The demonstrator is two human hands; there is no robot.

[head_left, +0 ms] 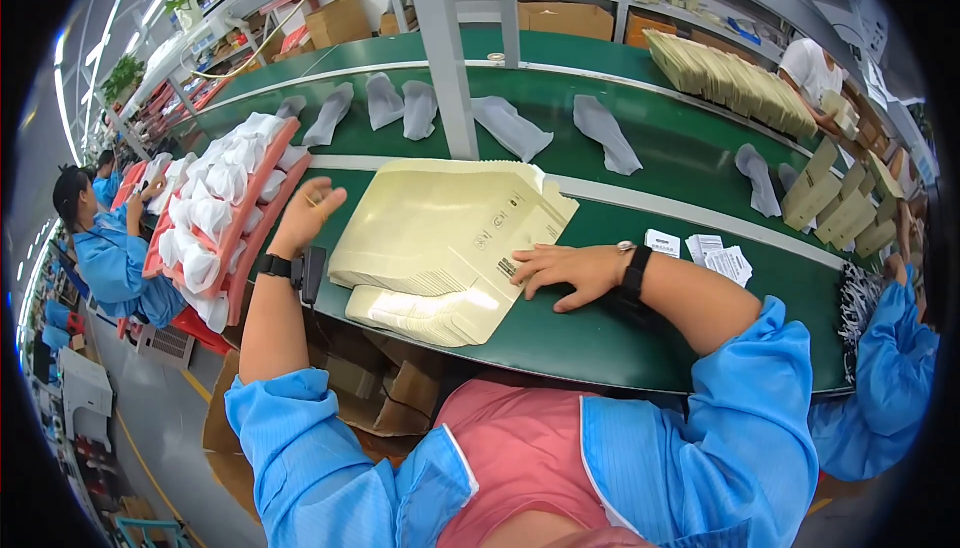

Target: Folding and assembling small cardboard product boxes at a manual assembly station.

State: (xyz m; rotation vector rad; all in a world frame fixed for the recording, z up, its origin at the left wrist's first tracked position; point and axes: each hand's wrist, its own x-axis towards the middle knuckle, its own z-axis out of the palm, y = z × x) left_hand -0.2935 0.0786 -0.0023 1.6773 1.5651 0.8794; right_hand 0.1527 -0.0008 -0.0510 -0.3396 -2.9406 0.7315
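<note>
Two bare hands at a green bench (610, 320), the wearer in a blue jacket (310, 448) over a pink shirt (515, 438). Centre: a pile of flat, pale yellow cardboard sheets (430, 218) lies on the bench directly before the worker, its near edges fanned into many layers. Right hand (565, 270): palm down at the right edge of the pile, fingers spread and fingertips touching the cardboard, thumb set apart over the bench; the grip is wide and closed on nothing that I can see from here. Left hand (312, 210): raised between the pile and the pink trays (291, 135), fingers loosely curled, the grip part open and nothing visible in it. A black band circles each wrist, and a small dark block (313, 275) sits beside the left one.

Left: the stacked trays carry white wrapped bundles (225, 178); beyond them sits a co-worker in blue (105, 258). Right: small white cards (662, 242) and loose paper slips (725, 260) lie on the bench, well apart from the pile. Rear: grey pouches (604, 133) lie spaced along a green belt (690, 153), behind a pale upright post (445, 48).
</note>
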